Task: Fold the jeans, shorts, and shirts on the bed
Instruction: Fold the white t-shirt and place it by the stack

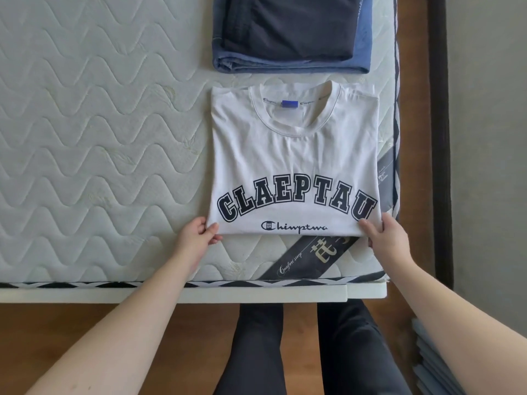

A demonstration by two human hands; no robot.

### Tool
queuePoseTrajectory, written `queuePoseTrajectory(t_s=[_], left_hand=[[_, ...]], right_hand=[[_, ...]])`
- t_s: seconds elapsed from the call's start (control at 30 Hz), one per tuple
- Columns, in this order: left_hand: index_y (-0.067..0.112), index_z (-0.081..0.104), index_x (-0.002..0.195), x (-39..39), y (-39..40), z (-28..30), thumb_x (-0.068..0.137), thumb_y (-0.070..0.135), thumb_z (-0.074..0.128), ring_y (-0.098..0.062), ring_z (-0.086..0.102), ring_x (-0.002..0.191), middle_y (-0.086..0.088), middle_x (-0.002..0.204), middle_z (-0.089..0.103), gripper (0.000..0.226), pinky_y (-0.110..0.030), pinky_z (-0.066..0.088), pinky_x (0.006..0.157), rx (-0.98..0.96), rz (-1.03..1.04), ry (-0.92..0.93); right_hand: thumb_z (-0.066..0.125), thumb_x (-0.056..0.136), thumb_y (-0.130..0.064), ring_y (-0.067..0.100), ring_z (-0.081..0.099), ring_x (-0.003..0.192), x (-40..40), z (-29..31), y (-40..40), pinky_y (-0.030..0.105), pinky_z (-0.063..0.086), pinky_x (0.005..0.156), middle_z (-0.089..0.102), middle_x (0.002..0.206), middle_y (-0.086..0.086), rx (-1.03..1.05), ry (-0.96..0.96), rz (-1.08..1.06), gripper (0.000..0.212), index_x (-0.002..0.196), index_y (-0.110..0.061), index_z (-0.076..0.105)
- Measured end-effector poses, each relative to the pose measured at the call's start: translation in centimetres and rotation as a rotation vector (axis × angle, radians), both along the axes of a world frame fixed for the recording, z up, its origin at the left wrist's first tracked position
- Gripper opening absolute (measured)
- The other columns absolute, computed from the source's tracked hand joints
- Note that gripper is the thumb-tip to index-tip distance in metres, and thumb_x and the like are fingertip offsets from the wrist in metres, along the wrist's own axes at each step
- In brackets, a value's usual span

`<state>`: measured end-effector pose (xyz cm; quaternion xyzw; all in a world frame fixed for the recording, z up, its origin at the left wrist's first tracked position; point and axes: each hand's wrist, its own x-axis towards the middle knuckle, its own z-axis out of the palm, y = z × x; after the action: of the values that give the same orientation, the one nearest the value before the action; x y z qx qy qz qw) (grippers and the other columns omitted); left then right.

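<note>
A white T-shirt point(295, 158) with dark arched lettering lies folded into a rectangle near the bed's front right corner, collar pointing away from me. My left hand point(196, 238) pinches its near left corner, thumb on top. My right hand point(385, 233) grips the near right corner the same way. Beyond the shirt sits a folded stack with a dark garment point(288, 24) on top of blue jeans point(291, 62).
The quilted white mattress point(99, 138) stretches to the left. A dark label band point(310, 256) crosses its front right corner. The bed's white front edge point(171, 295) runs below my hands, with wooden floor and my dark-trousered legs beneath. A grey stack point(436, 363) lies on the floor at right.
</note>
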<state>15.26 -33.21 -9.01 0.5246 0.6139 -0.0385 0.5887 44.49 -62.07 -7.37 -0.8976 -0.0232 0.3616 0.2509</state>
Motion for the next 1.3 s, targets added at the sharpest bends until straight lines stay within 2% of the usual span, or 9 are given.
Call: queuePoseTrajectory(t_s=[0.1, 0.2, 0.3, 0.4, 0.53, 0.73, 0.97, 1.17, 1.3], left_hand=[[0.005, 0.058, 0.102, -0.1, 0.6, -0.2, 0.096, 0.002, 0.056, -0.007, 0.063, 0.060, -0.010, 0.086, 0.069, 0.007, -0.013, 0.051, 0.061, 0.031, -0.032, 0.028], [0.011, 0.055, 0.096, 0.5, -0.1, 0.1, 0.090, 0.009, 0.067, -0.022, 0.059, 0.070, -0.012, 0.088, 0.066, 0.013, -0.035, 0.050, 0.072, 0.115, -0.113, 0.110], [0.006, 0.054, 0.104, 1.3, -1.4, 0.9, 0.082, 0.020, 0.072, -0.032, 0.056, 0.084, -0.012, 0.088, 0.058, 0.032, -0.040, 0.043, 0.075, 0.644, -0.247, 0.307], [0.006, 0.058, 0.111, 4.0, -3.2, 1.6, 0.088, 0.024, 0.055, -0.032, 0.056, 0.101, -0.015, 0.107, 0.061, 0.030, -0.044, 0.046, 0.087, 1.052, -0.567, 0.151], [0.011, 0.046, 0.144, 10.3, -4.9, 0.3, 0.098, 0.028, 0.040, -0.027, 0.036, 0.142, -0.009, 0.151, 0.042, 0.050, -0.045, 0.030, 0.116, 1.037, -0.950, 0.065], [0.017, 0.021, 0.155, 12.3, -4.5, -3.2, 0.102, 0.042, 0.030, -0.021, 0.016, 0.150, -0.001, 0.163, 0.017, 0.060, -0.044, 0.025, 0.118, 1.054, -1.185, 0.203], [0.008, 0.015, 0.155, 10.1, 1.1, -3.1, 0.099, 0.046, 0.022, -0.023, 0.015, 0.150, -0.009, 0.163, 0.013, 0.068, -0.042, 0.015, 0.120, 1.004, -1.094, 0.311], [0.008, 0.013, 0.154, 15.6, 6.1, -2.2, 0.098, 0.045, 0.017, -0.025, 0.012, 0.150, -0.011, 0.162, 0.013, 0.067, -0.046, 0.014, 0.121, 0.979, -0.939, 0.366], [0.016, 0.001, 0.156, 20.6, 8.0, -3.0, 0.099, 0.050, 0.011, -0.017, -0.003, 0.151, -0.002, 0.164, -0.002, 0.068, -0.041, 0.002, 0.122, 1.018, -1.019, 0.348]], right_hand=[[0.063, 0.090, -0.046, 0.028, 0.062, 0.070, 0.3, -0.3, -0.7, 0.041, 0.049, 0.059, 0.064, 0.074, 0.004, -0.013, -0.024, -0.097, 0.031, 0.086, -0.016, 0.057], [0.064, 0.088, -0.050, 0.024, 0.063, 0.087, -0.8, -0.4, -0.2, 0.036, 0.049, 0.069, 0.064, 0.095, -0.002, -0.084, -0.041, -0.156, 0.032, 0.100, -0.022, 0.055], [0.061, 0.089, -0.049, 0.028, 0.054, 0.114, -2.3, -0.3, 0.6, 0.047, 0.042, 0.098, 0.054, 0.125, 0.006, -0.188, -0.275, -0.104, 0.052, 0.130, -0.020, 0.047], [0.054, 0.095, -0.036, 0.021, 0.030, 0.139, -4.0, -0.1, 3.3, 0.044, 0.019, 0.116, 0.037, 0.149, 0.002, -0.114, -0.457, 0.191, 0.056, 0.145, -0.022, 0.032], [0.036, 0.097, -0.026, 0.016, 0.007, 0.151, -5.9, -1.1, 9.7, 0.038, 0.002, 0.122, 0.016, 0.163, 0.001, 0.009, -0.483, 0.634, 0.063, 0.156, -0.016, 0.017], [0.025, 0.102, -0.042, 0.019, 0.017, 0.150, -5.3, -3.8, 12.7, 0.037, 0.008, 0.122, 0.018, 0.162, 0.002, -0.046, -0.536, 0.945, 0.060, 0.155, -0.015, 0.023], [0.007, 0.101, -0.059, 0.010, -0.015, 0.150, 2.4, -4.1, 10.2, 0.033, -0.008, 0.121, -0.011, 0.164, -0.003, -0.239, -0.524, 0.788, 0.068, 0.156, -0.022, -0.010], [0.005, 0.100, -0.055, 0.011, -0.013, 0.150, 7.0, -3.6, 15.5, 0.030, -0.013, 0.120, -0.010, 0.164, -0.001, -0.199, -0.534, 0.717, 0.069, 0.157, -0.018, -0.007], [0.010, 0.099, -0.054, 0.011, -0.014, 0.150, 9.0, -4.3, 20.1, 0.032, -0.011, 0.121, -0.010, 0.165, -0.001, -0.141, -0.526, 0.705, 0.070, 0.156, -0.017, -0.008]])
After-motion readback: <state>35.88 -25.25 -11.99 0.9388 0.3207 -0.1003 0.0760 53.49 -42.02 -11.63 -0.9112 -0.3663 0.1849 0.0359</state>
